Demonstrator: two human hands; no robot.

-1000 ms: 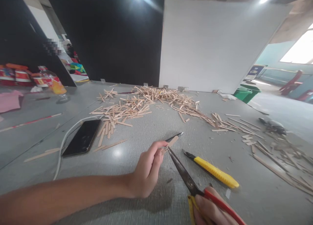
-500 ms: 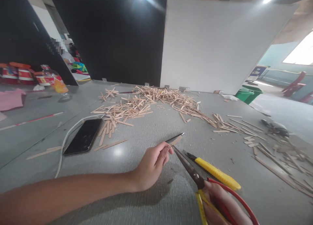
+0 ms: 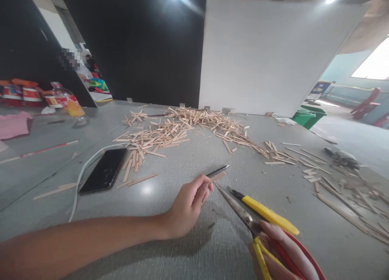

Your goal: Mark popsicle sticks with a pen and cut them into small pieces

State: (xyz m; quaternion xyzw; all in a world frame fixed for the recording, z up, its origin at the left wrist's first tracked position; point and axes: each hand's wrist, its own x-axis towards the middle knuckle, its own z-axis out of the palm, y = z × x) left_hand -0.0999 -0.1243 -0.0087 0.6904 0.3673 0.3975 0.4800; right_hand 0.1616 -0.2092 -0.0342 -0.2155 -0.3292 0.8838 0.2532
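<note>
Between the closed fingers of my left hand is a flat wooden stick, its rounded end poking out to the right. A dark pen lies on the table just behind that stick. My right hand is wrapped round the red and yellow handles of a pair of scissors. The scissor blades point up and left, with their tips close beside the stick and my left fingertips; whether they touch it I cannot tell. A yellow utility knife lies on the table to the right of the blades.
A large heap of cut wooden sticks spreads across the grey table. At the left lie a phone and a white cable. More strips and scraps lie at the right. Black and white panels stand behind.
My right hand and the scissors have shifted slightly right and down, and the handles have come closer together. The stick's end shows a little more clearly. My left hand has barely moved.
</note>
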